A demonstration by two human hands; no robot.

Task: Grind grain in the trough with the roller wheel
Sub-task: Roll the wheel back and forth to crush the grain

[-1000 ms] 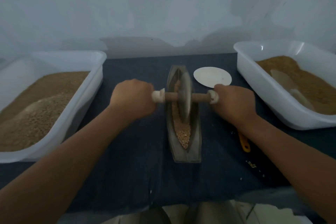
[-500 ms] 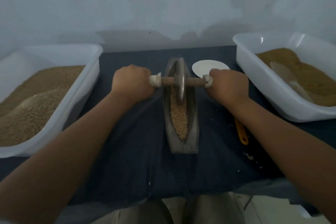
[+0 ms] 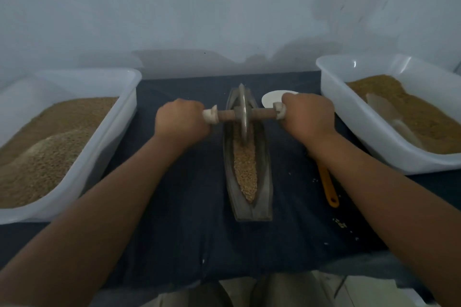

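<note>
A narrow boat-shaped metal trough [image 3: 265, 182] lies lengthwise on the dark cloth in the middle. Tan grain [image 3: 245, 169] fills its groove. The roller wheel [image 3: 243, 117], a thin metal disc on a wooden axle, stands upright in the far half of the trough. My left hand [image 3: 180, 119] grips the left end of the axle. My right hand [image 3: 309, 117] grips the right end. Both fists hide the handle ends beyond the white collars.
A white tub [image 3: 104, 142] of grain stands at the left. Another white tub [image 3: 361, 127] at the right holds finer brown meal and a pale scoop [image 3: 389, 117]. A white round dish [image 3: 270, 99] lies behind my right hand. An orange handle [image 3: 329, 187] rests under my right forearm.
Both hands pushed the roller wheel away from me, from the middle of the trough to its far half. More grain now lies uncovered at the near end.
</note>
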